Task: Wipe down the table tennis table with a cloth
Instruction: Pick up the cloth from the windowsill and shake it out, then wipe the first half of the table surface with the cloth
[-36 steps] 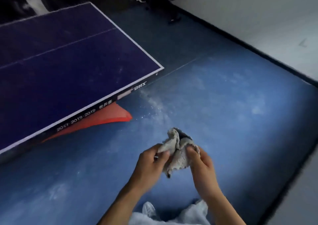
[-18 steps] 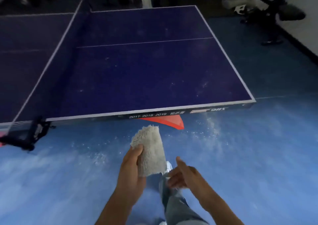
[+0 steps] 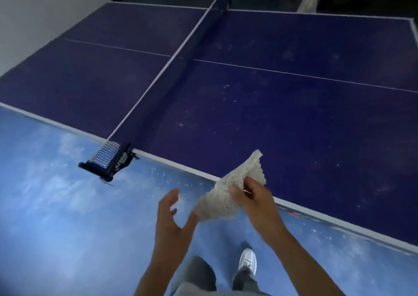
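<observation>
The dark blue table tennis table (image 3: 282,105) fills the upper part of the head view, with pale dust specks on its right half. My right hand (image 3: 255,201) pinches a folded, off-white terry cloth (image 3: 228,191) in the air just above the table's near white edge. My left hand (image 3: 173,221) hovers open beside the cloth's lower corner, fingers spread, holding nothing.
The net (image 3: 181,58) crosses the table, its clamp post (image 3: 108,160) jutting over the near edge to my left. A pale wall (image 3: 45,12) stands beyond the left end. Blue dusty floor (image 3: 67,216) lies under me, my shoe (image 3: 247,260) close to the table.
The cloth passed from my left hand to my right, and my left hand opened. My view swung left along the table, bringing the net and its post into sight.
</observation>
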